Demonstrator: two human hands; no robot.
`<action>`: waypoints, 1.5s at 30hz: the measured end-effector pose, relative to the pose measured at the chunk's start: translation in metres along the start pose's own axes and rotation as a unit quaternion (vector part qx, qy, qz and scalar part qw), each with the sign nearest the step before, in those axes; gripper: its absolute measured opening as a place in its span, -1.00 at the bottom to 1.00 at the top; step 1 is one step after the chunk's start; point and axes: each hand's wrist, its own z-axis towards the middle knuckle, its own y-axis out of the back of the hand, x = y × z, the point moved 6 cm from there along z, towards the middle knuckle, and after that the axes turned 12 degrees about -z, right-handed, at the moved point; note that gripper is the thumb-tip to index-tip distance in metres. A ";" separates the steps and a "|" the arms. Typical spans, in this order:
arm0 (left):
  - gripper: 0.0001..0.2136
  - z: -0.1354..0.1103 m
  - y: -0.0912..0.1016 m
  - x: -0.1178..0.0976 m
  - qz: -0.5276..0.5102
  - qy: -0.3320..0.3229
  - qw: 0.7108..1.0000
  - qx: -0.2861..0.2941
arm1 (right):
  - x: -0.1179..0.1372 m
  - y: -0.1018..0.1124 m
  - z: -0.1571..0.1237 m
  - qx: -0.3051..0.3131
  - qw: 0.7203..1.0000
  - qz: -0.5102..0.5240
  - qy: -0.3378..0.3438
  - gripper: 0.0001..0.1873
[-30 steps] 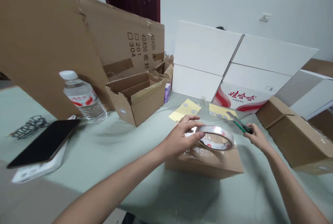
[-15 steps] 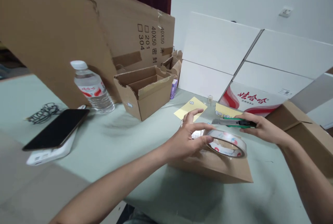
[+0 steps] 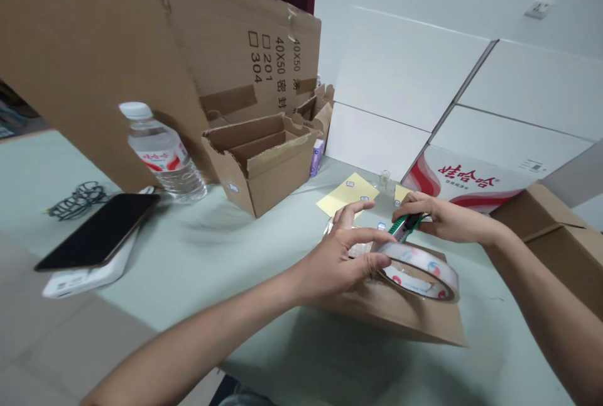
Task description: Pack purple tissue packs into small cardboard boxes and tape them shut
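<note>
1. The left hand [image 3: 336, 261] is half open. Its fingers curve over the tape roll [image 3: 419, 274] and have hold of it.
2. The roll is clear tape with red and blue marks, and it has a brown core. It stands tilted on a flat carton [image 3: 405, 318].
3. The right hand [image 3: 443, 217] is closed around a green cutter [image 3: 404, 227], just beyond the roll. I cannot see the blade clearly.
4. A yellow paper [image 3: 347, 195] lies on the table [image 3: 226, 242], just behind the left hand.
5. Further left are an open box [image 3: 264, 170], a water bottle [image 3: 162, 154] and a phone [image 3: 97, 233].
</note>
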 end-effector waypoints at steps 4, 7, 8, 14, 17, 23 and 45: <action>-0.68 0.001 0.000 -0.001 0.026 -0.007 1.000 0.003 | 0.004 0.005 0.006 0.058 0.998 -0.022 -0.008 -0.44; -0.70 0.001 -0.001 -0.001 0.047 -0.018 0.999 0.017 | -0.002 0.005 0.001 0.086 0.996 0.012 -0.017 -0.45; -0.72 0.001 -0.002 -0.001 0.046 -0.020 0.999 0.020 | -0.006 0.004 -0.002 0.089 0.995 0.026 -0.020 -0.49; -0.66 0.009 0.011 0.009 -0.150 0.069 0.982 -0.090 | -0.068 -0.020 -0.042 0.018 0.990 0.072 -0.121 -0.55; -0.69 0.032 0.016 0.003 -0.115 0.109 0.982 -0.103 | -0.110 -0.057 -0.065 -0.056 0.964 0.062 -0.251 -0.54; -0.70 0.107 -0.011 0.007 0.037 0.196 0.978 0.054 | -0.135 -0.145 -0.099 -0.121 0.905 0.067 -0.402 -0.67; -0.15 -0.019 -0.040 -0.015 0.542 0.012 0.828 0.143 | -0.162 -0.137 -0.104 -0.260 0.812 0.196 -0.485 -0.68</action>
